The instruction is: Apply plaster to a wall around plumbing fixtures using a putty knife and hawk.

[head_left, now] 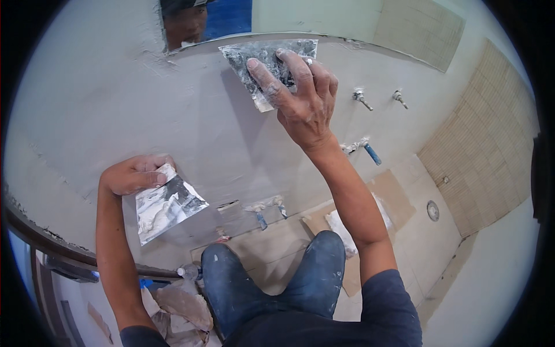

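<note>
My right hand (309, 107) is raised against the grey plastered wall (202, 133), with its fingers spread over the face of a wide metal putty knife (267, 53). The straight top edge of this blade lies close under the lower edge of a wall opening or mirror (231, 20). Lower on the left, my left hand (136, 174) grips a second putty knife (167, 213) by its narrow end. White putty is smeared across that blade, which tilts downward in front of the wall. Both hands are dusted with white.
Two valve stubs (363, 99) and a blue-ended pipe (373, 154) stick out at right; more capped pipes (262, 221) sit low. Ribbed tiles (477, 144) line the right wall. Cardboard (393, 194) lies near a round floor drain (432, 210). Crumpled bags (182, 306) and a plastic bottle (188, 272) are at lower left.
</note>
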### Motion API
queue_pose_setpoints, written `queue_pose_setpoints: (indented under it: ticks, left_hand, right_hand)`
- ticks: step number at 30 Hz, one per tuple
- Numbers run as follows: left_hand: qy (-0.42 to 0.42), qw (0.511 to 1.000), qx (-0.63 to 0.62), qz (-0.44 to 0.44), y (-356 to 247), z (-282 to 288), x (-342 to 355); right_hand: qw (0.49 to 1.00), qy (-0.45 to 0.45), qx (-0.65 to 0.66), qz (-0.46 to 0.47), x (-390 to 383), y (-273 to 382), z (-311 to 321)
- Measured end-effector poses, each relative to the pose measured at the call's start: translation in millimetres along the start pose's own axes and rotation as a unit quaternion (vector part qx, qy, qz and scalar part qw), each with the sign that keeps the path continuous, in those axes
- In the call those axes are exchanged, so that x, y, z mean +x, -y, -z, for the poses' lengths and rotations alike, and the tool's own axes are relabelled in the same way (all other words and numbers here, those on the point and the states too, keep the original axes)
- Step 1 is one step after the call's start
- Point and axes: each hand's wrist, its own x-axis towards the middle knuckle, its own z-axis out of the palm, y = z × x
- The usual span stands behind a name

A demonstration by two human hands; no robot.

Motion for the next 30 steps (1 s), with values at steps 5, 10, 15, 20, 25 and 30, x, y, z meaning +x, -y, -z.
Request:
queue_pose_setpoints:
  ticks: [5, 10, 15, 20, 25, 30]
  left_hand:
    - [0.021, 1.000, -0.018, -0.011, -2.1, -3.1, 2.4]
    - [0.018, 1.000, 0.004, -0.010, -6.2, -3.2, 4.1]
    - [0.016, 1.000, -0.008, -0.004, -4.0, 0.1, -1.3]
    - [0.030, 0.999, -0.011, 0.003, -2.7, 2.4, 4.2]
    - [0.030, 0.999, -0.009, -0.004, 2.3, 5.0, 3.7]
    - [0.036, 0.999, -0.020, 0.001, 0.6, 2.8, 4.9]
  right_hand:
    - [1.000, -0.025, -0.009, 0.008, 6.7, 13.0, -15.4]
    - [1.000, 0.011, -0.020, 0.005, 2.4, 17.1, -18.7]
    - [0.996, 0.085, 0.001, 0.021, -26.3, 38.4, 13.1]
    - [0.997, 0.078, 0.005, -0.008, -9.7, 3.7, 31.0]
    - [0.998, 0.052, -0.033, 0.010, -2.8, -28.0, 12.8]
    - [0.997, 0.054, -0.049, 0.028, -7.6, -35.0, 3.4]
